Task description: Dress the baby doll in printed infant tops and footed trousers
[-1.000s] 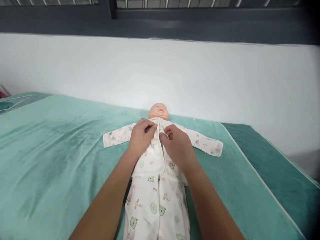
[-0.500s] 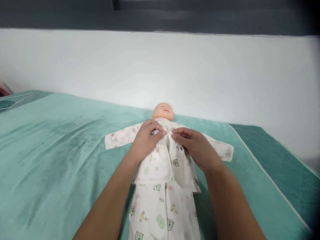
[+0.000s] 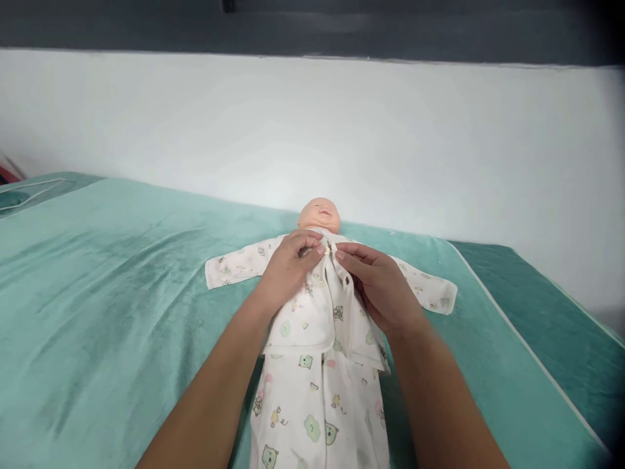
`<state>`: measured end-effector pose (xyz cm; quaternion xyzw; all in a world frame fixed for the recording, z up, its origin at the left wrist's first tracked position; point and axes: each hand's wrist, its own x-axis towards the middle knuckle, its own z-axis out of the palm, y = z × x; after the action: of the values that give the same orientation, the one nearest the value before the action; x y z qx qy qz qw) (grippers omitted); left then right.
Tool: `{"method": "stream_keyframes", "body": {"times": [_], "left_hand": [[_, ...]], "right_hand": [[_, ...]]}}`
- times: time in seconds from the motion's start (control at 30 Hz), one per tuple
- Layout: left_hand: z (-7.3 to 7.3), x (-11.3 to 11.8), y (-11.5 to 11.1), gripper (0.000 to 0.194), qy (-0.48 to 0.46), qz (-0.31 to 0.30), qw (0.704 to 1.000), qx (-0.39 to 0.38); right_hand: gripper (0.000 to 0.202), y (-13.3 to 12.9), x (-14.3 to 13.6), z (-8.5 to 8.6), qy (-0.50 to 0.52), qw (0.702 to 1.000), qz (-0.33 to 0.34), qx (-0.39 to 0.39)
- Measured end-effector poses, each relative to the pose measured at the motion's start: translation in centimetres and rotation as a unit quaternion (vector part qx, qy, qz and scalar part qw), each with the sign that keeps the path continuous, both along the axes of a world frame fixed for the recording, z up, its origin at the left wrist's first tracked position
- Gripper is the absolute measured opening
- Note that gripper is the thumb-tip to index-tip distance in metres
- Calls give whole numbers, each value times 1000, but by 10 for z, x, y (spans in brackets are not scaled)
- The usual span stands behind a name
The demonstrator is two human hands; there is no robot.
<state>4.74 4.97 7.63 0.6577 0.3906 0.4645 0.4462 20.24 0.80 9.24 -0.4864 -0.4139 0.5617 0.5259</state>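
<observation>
A baby doll (image 3: 319,215) lies on its back, dressed in a white printed baby jacket (image 3: 300,326) and matching trousers (image 3: 293,407). My left hand (image 3: 290,267) pinches the jacket's left front edge near the chest, beside a small pale button (image 3: 327,250). Across the opening, my right hand (image 3: 378,277) pinches the other front edge between thumb and fingers. Below that grip the right panel's edge is turned up, and a dark spot, perhaps a snap or buttonhole (image 3: 347,281), shows on it. Lower down, the two panels hang apart.
A green plush blanket (image 3: 122,286) covers the surface, with a darker green strip (image 3: 551,312) at the right. Behind the doll rises a white wall (image 3: 312,130) under a dark band (image 3: 342,29). A reddish object (image 3: 7,174) shows at the far left edge.
My hands have come slightly closer together at the chest, and the right panel's edge is turned up more. The pale button now shows by my left thumb.
</observation>
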Motion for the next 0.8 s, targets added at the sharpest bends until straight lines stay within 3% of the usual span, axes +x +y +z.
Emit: {"method": "stream_keyframes", "body": {"times": [0.3, 0.5, 0.67, 0.8], "left_hand": [[1, 2, 1, 14, 30, 11, 999, -2], [2, -2, -3, 21, 35, -12, 999, -29], [2, -4, -3, 32, 27, -32, 999, -35], [4, -2, -4, 21, 43, -12, 998, -49]], "right_hand": [[28, 0, 3, 2, -114, 993, 25, 18], [27, 1, -1, 3, -266, 963, 21, 30], [26, 0, -6, 4, -335, 941, 15, 44], [23, 0, -9, 5, -368, 927, 18, 63]]}}
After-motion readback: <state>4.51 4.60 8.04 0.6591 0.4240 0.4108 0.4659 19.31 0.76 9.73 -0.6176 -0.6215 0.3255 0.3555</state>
